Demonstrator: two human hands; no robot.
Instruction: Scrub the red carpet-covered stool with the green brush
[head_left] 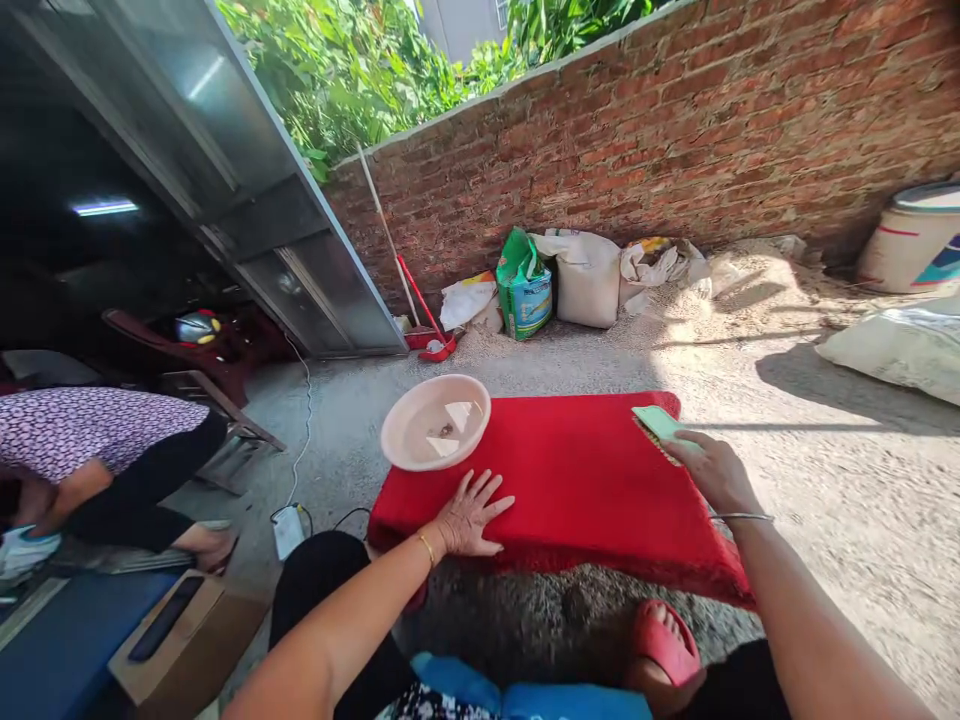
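Note:
A red plush cloth (570, 470) lies spread over a low, bench-like surface in front of me. My left hand (471, 515) rests flat on its near left part, fingers spread. At the cloth's right edge my right hand (716, 468) grips a pale green scrubbing brush (658, 422), its bristles down against the cloth. A pinkish basin (397, 440) of water stands on the far left corner, just beyond my left hand. Something small and dark shows in the basin, too unclear to name.
A co-worker (97, 440) sits at the left near a cardboard box (176, 640). A white power strip (288, 532) lies on the ground. Sacks (589, 280), a red dustpan (438, 349) and a bucket (911, 240) stand along the brick wall (600, 150).

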